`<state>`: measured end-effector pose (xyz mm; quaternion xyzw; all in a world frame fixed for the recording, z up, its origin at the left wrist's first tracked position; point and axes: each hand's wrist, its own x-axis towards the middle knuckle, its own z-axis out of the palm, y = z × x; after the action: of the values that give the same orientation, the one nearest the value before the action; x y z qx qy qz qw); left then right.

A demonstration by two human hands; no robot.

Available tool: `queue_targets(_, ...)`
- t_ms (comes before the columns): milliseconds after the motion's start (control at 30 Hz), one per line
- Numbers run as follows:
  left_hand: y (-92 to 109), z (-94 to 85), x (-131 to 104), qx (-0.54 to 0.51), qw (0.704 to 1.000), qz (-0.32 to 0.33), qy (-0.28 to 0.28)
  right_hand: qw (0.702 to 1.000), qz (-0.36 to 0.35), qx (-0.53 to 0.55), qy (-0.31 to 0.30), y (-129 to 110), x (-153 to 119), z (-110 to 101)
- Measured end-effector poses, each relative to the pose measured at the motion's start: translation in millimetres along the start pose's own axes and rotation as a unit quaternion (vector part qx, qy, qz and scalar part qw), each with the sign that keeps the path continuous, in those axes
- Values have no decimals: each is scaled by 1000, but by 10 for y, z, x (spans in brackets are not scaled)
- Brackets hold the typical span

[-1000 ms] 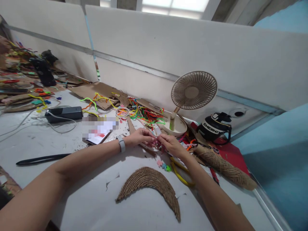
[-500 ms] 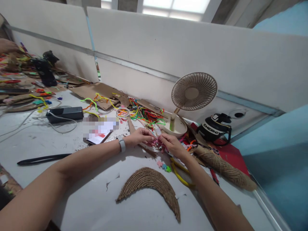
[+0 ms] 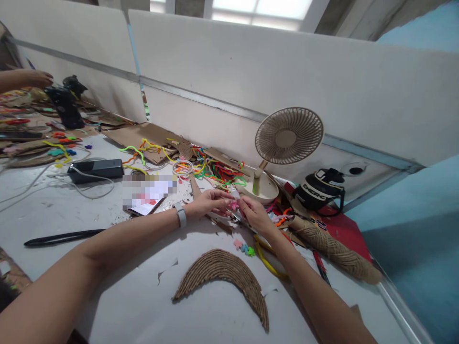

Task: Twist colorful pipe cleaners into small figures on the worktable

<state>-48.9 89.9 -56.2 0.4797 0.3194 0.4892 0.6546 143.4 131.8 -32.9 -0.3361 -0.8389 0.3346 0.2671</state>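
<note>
My left hand (image 3: 212, 202) and my right hand (image 3: 253, 212) meet near the middle of the table. Between their fingertips is a small pink piece (image 3: 234, 204), which both hands pinch. Right behind it stands a small whitish bottle or cap (image 3: 234, 192). Below my hands lie small pink (image 3: 238, 244), blue (image 3: 244, 248) and green (image 3: 250, 251) pieces in a short row. A crescent wrapped in brown cord (image 3: 224, 266) rests flat in front of me. Yellow-handled pliers or scissors (image 3: 268, 263) lie partly under my right forearm.
Behind my hands are a fan (image 3: 286, 138), colourful pipe cleaners (image 3: 222, 172) and cardboard (image 3: 143, 138). A black jug (image 3: 317, 191) and twine roll (image 3: 333, 248) lie right. Left are a phone (image 3: 152, 198), black box (image 3: 95, 170) and another person's hand (image 3: 38, 78).
My fingers have shifted slightly around the pink piece, and the metal object below them shows differently. At the far left the other person's hand has moved right, over the black object.
</note>
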Motion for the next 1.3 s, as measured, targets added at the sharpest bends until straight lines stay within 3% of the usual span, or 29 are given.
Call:
queue_targets(167,9,37,-10,-8,999,-31,-5,996,-33,-59,66,11,-20,-36)
queue_targets(367,48,118,-59,37,998,8,-55,991,-35,-101,78,-3,-46,15)
queue_targets(567,71,101,-59,38,997,22,-61,999,20,34,8,-27,-31,-28)
queue_targets(667,62,74,-39,33,997,23,-69,989,53,129,-43,-103,-36,-63)
queue_targets(800,36,47,-13,31,996,31,-72,977,83,190,-56,-181,-45,-90)
queue_targets(1067,25,32,-16,84,993,24,-81,980,69,145,-114,-56,-2,-197)
queue_targets(1300,17,3,-7,149,983,55,-89,987,59,112,-102,-88,-5,-205)
